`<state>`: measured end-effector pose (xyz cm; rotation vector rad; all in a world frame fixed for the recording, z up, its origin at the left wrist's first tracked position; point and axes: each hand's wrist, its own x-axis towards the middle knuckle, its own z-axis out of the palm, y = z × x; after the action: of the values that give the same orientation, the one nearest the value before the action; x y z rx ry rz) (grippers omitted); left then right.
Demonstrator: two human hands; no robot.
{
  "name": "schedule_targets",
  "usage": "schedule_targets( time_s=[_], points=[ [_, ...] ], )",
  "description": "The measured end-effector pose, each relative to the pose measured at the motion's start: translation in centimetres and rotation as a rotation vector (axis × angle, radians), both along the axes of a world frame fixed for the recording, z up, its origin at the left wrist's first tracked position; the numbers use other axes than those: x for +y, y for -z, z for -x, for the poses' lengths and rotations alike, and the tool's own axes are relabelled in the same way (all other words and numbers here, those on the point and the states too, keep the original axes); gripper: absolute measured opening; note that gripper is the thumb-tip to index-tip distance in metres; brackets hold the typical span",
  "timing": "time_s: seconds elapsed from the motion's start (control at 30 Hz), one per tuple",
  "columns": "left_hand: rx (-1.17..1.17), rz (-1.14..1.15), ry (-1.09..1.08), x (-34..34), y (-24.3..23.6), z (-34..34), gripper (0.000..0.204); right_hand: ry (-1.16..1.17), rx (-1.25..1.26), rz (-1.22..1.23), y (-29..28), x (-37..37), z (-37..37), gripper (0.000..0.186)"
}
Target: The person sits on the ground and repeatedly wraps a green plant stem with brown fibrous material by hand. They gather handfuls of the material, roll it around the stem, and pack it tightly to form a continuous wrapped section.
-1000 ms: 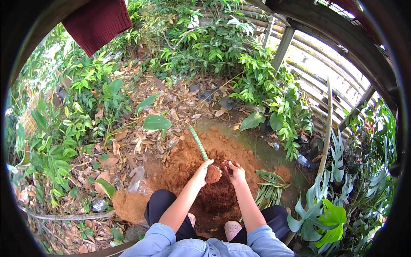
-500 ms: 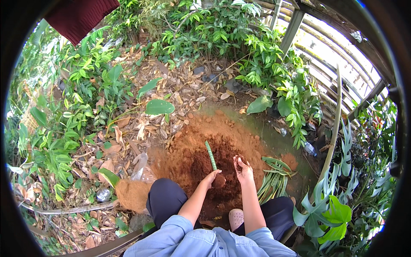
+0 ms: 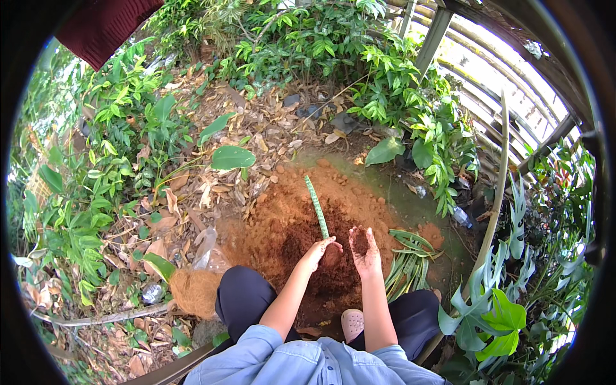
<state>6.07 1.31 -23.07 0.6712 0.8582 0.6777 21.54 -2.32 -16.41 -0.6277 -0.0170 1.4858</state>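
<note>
Clamped in the left hand (image 3: 317, 251) was one banded leaf (image 3: 315, 204); right hand (image 3: 366, 254), fingers apart. I logged soil mound (image 3: 276, 210), leaf strips (image 3: 407, 266), bottle (image 3: 461, 217), fibre clump (image 3: 194, 293) (beside left knee (image 3: 245, 292)).

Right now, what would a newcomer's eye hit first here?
Probably the banded green leaf rising from the left hand, near centre. Then the soil-smeared right hand, open beside it, above reddish-brown soil. At upper left, a dark red knit cloth stands out against the greenery.

Grn banded leaf (image 3: 316, 204), long & narrow, tip leaning L, extends beyond L hand (image 3: 316, 253); brn soil clump (image 3: 332, 258) beside L hand's palm.
</note>
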Motion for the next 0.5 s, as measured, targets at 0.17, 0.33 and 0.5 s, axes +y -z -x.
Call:
schedule_targets(
  time_s=[0.17, 0.33, 0.5],
  points=[
    [-0.197, -0.006, -0.018, 0.0, -4.4, 0.4, 0.048, 0.001, 0.007, -0.06, -2.0, 0.2, 0.6, 0.024],
    [-0.275, -0.039, 0.025, 0.9, -9.6, 1.3, 0.038, 0.014, -0.019, -0.125, -4.1, 0.2, 0.1, 0.025],
    [-0.481, 0.039, 0.117, 2.2, -12.3, 3.1, 0.033, 0.068, 0.062, -0.112, -6.2, -0.2, 0.1, 0.021]
  ],
)
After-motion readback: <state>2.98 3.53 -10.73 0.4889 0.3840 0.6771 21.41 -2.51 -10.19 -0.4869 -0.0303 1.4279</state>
